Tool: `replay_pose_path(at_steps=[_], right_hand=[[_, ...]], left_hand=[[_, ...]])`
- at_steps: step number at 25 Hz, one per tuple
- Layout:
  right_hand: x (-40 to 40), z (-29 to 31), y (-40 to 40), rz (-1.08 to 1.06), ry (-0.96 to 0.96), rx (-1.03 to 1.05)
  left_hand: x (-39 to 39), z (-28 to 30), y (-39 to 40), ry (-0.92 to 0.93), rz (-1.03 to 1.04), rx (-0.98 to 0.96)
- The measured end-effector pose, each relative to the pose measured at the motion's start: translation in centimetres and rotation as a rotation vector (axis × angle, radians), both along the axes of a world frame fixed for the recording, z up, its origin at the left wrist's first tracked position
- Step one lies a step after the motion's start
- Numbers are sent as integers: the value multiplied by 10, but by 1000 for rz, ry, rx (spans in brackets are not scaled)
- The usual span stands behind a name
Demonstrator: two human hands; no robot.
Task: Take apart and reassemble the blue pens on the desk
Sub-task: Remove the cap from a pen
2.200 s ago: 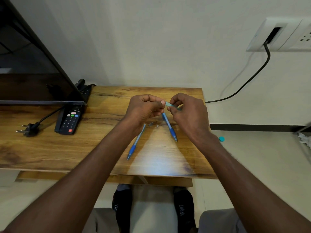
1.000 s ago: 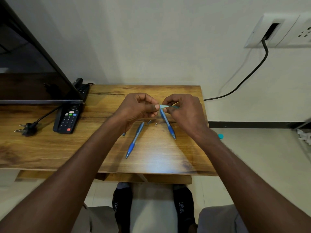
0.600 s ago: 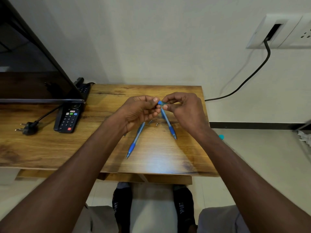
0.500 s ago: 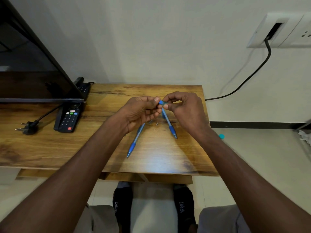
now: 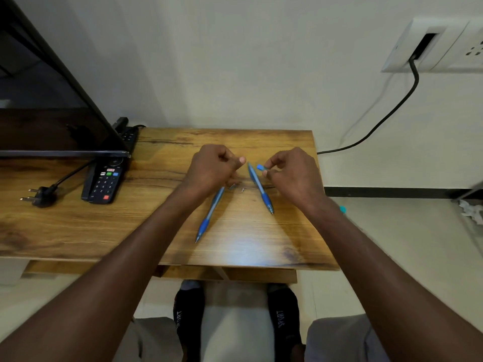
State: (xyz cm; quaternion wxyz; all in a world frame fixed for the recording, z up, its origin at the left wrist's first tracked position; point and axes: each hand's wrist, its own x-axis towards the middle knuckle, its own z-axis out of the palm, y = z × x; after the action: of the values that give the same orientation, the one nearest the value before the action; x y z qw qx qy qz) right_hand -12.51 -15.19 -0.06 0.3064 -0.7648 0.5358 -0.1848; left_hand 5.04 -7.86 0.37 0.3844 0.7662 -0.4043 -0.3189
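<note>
nearest on the desk (image 5: pixel 78 226), the left pen (image 5: pixel 209 216) lies flat, tip toward the person; the right pen (image 5: pixel 260 188) lies just beyond it, the two angled apart, probably parked for later. between them sit tiny parts (image 5: pixel 236 188), too small to identify. past the left pen, the left hand (image 5: pixel 211 169) is curled tight, covering that pen's far end; whether it grips anything i cannot tell. beside the right pen's far end, the right hand (image 5: pixel 292 171) pinches a small blue piece (image 5: pixel 260 167), likely a pulled-off cap.
</note>
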Motion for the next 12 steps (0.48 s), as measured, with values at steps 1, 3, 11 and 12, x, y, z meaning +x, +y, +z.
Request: replay_pose_path(at_steps=[1, 3, 11, 12], right_hand=[[-1, -3, -1, -18, 38, 11], [-2, -7, -2, -55, 105, 23], [0, -4, 2, -6, 317, 26], [0, -2, 3, -6, 330, 12]], left_hand=[[4, -1, 2, -186, -14, 14], [11, -2, 8, -418, -58, 64], [17, -1, 24, -571, -154, 246], [18, 1, 26, -561, -160, 266]])
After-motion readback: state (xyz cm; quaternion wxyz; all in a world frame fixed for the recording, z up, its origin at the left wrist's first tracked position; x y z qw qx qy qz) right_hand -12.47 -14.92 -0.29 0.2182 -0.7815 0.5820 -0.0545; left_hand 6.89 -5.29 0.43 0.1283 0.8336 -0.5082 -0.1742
